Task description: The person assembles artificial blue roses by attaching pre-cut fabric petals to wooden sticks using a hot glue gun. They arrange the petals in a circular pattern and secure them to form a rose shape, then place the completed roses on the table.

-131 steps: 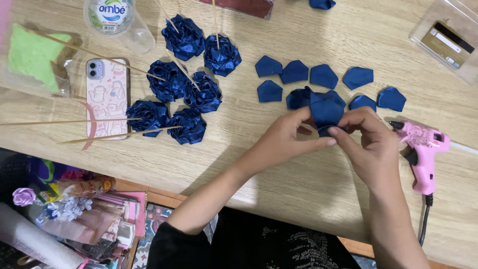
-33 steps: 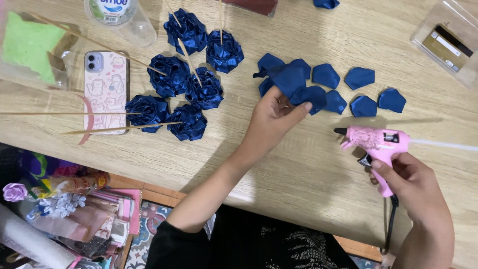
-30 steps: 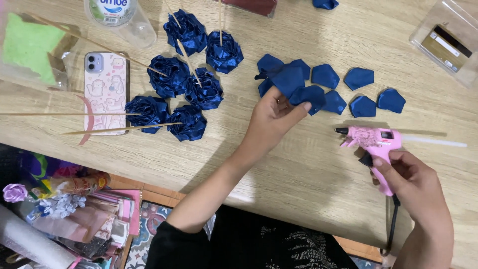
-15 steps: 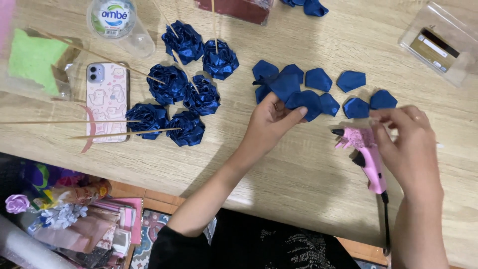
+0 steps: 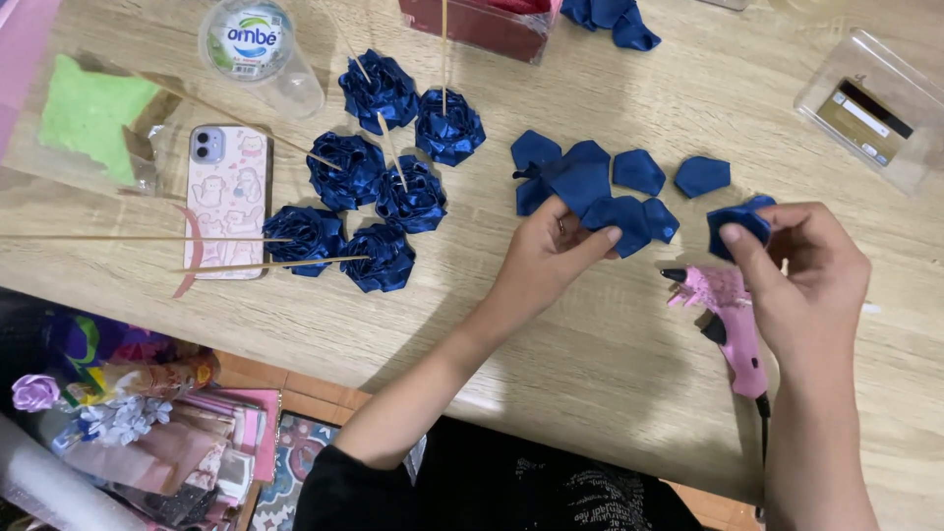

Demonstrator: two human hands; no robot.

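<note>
Nearest to the person, at the table's front edge, the pink glue gun (image 5: 730,320) lies on the wooden table (image 5: 551,364) with its nozzle pointing left, partly under the right hand (image 5: 801,270). This hand is closed with thumb and fingers around one blue satin petal (image 5: 737,221), held just above the glue gun. The left hand (image 5: 546,251) rests a little further left, and its fingers pinch a cluster of joined blue petals (image 5: 590,192) that lies on the table. Two loose petals (image 5: 702,175) lie just beside this cluster, near the right hand. To the left, well apart from the hands, six finished blue satin roses (image 5: 379,187) on thin wooden sticks lie together, and beside them a phone in a pale patterned case (image 5: 228,197). Further back stand a sealed plastic water cup (image 5: 251,44), a dark red box (image 5: 482,22) and, at the far right, a clear plastic case (image 5: 870,108).
</note>
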